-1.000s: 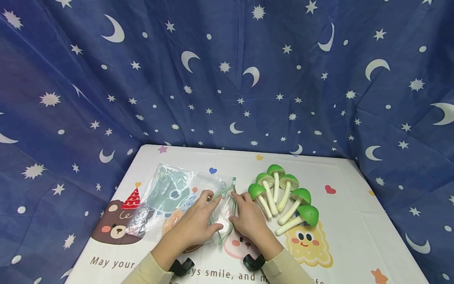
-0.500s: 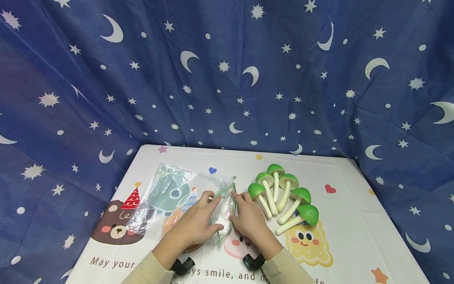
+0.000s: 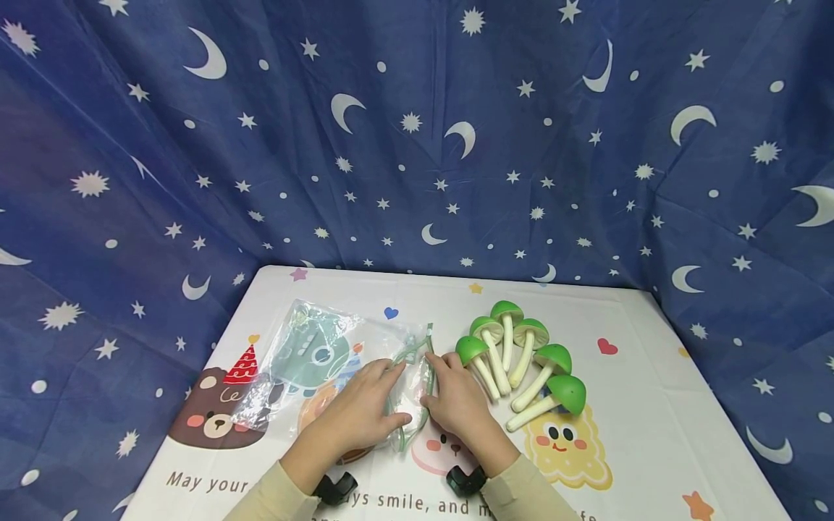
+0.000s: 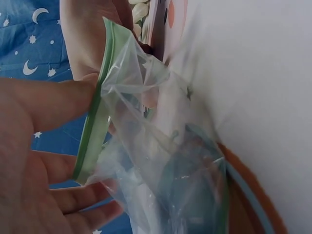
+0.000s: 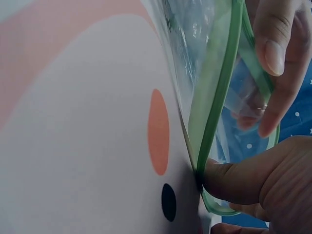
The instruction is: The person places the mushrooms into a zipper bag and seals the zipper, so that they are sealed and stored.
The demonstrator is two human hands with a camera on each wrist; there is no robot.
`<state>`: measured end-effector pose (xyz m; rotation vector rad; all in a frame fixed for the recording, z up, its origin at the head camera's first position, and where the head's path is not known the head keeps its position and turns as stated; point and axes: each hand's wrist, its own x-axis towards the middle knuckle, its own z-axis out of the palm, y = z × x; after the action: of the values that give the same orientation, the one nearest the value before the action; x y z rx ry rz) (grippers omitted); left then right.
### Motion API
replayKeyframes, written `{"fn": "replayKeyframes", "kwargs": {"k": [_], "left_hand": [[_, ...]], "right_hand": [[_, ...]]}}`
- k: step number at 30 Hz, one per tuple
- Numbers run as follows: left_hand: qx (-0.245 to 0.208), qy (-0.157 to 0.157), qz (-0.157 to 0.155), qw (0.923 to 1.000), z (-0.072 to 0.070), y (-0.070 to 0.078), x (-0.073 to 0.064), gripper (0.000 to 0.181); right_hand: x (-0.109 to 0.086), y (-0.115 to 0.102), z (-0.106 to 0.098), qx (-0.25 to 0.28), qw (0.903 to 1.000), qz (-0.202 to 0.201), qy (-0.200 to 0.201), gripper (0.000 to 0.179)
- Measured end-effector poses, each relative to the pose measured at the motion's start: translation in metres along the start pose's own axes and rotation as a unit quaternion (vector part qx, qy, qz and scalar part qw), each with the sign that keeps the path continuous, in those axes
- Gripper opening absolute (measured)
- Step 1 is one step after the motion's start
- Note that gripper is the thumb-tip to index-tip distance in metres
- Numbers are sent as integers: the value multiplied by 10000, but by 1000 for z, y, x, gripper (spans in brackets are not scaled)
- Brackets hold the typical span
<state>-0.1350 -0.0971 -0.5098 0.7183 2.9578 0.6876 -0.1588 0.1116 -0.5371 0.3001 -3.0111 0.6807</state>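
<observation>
A clear zip bag (image 3: 413, 387) with a green-edged mouth lies between my two hands, its mouth spread open. My left hand (image 3: 361, 405) is at the left side of the mouth; in the left wrist view its thumb (image 4: 58, 100) meets the green rim and its fingers stretch fairly straight behind the plastic. My right hand (image 3: 459, 398) holds the right side; in the right wrist view the thumb (image 5: 239, 178) pinches the rim near the table. Part of the right fingers is hidden. Several green-capped toy mushrooms (image 3: 554, 394) lie beside the right hand.
More clear plastic (image 3: 287, 376) spreads flat over the left of the table, under and behind the left hand. The table (image 3: 651, 405) has a white cover printed with cartoon figures. A blue curtain (image 3: 417, 181) with stars and moons hangs behind it.
My left index finger has come down and forward at the bag's rim. The right hand, the bag's place and the mushrooms look the same.
</observation>
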Motion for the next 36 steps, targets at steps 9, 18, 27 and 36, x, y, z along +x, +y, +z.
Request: {"fn": "replayKeyframes", "kwargs": {"k": [9, 18, 27, 36], "left_hand": [[61, 399, 298, 9987, -3, 1, 0, 86], [63, 689, 532, 9962, -9, 3, -1, 89], [-42, 623, 475, 9969, -8, 4, -1, 87], [253, 845, 627, 9941, -6, 5, 0, 88]], "right_hand": [[0, 0, -1, -24, 10000, 54, -55, 83], [1, 1, -1, -24, 10000, 3, -55, 82], [2, 3, 0, -16, 10000, -11, -41, 83], [1, 2, 0, 19, 10000, -45, -42, 83]]}}
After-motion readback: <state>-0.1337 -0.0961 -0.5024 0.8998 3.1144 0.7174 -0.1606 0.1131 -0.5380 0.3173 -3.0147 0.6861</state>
